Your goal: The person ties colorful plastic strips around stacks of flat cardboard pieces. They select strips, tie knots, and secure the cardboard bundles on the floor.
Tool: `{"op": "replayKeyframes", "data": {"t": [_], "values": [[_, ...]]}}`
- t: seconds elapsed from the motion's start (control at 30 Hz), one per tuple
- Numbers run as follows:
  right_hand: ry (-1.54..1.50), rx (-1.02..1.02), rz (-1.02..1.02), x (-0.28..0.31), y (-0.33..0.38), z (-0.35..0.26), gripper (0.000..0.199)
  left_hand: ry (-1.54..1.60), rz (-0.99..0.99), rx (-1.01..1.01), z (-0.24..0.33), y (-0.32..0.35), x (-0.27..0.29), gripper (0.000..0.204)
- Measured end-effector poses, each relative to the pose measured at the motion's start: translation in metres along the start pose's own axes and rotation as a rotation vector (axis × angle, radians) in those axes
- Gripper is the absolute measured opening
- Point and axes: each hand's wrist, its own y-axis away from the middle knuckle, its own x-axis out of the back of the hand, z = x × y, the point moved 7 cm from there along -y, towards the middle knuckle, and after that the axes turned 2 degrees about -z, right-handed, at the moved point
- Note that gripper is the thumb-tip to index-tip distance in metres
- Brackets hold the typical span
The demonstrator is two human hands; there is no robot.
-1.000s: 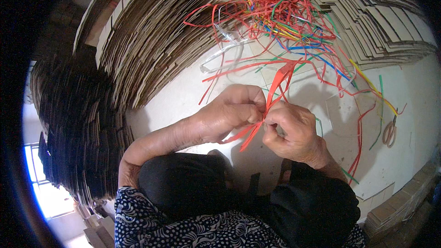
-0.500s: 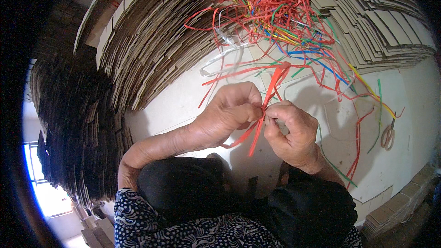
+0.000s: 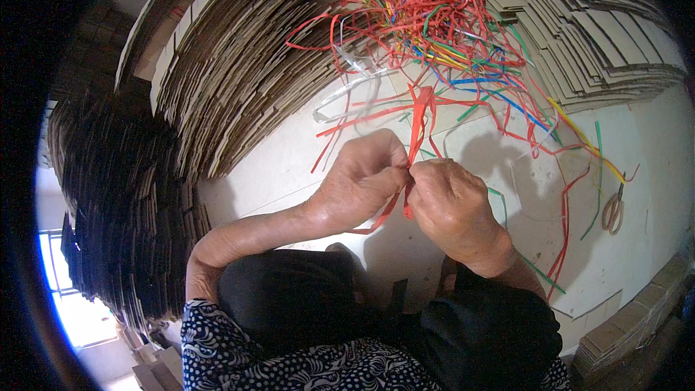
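Note:
Between my two hands is a folded bundle of flat red plastic strap [image 3: 418, 127], its loop standing up above my fingers. My left hand [image 3: 365, 177] pinches the bundle from the left with thumb and forefinger. From the right, my right hand [image 3: 456, 206] is closed at the same spot, fingertips touching the left ones. Loose ends of the strap hang below the pinch, partly covered by my right hand. The exact point where the fingers meet is hidden.
A large tangle of red, blue, green and yellow straps [image 3: 434, 11] lies beyond my hands. Stacked flat cardboard [image 3: 246, 58] rises at the left, with more cardboard stacks [image 3: 572, 36] at the far right. Scissors [image 3: 614, 213] lie on the pale floor [image 3: 637, 159] at right.
My right hand has turned over, its back now facing up and covering more of the strap ends. The red loop has tipped a little to the left.

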Motion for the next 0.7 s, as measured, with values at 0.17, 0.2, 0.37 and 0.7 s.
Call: {"op": "replayKeyframes", "data": {"t": [0.17,0.2,0.37,0.7], "values": [[-0.103,-0.013,0.06,0.001,0.0,0.006,0.019,0.011,0.002,0.038,0.0,0.0,-0.003,0.005],[-0.174,-0.031,0.091,0.002,0.001,0.009,0.017,-0.002,-0.003,0.045,0.0,0.001,-0.003,0.005],[-0.512,-0.235,0.03,0.007,0.002,0.021,0.012,0.045,-0.039,0.123,-0.003,0.0,-0.004,0.008],[-0.751,-0.416,0.046,-0.007,0.01,0.031,0.011,0.361,-0.074,0.16,-0.003,0.003,-0.002,0.004]]}}
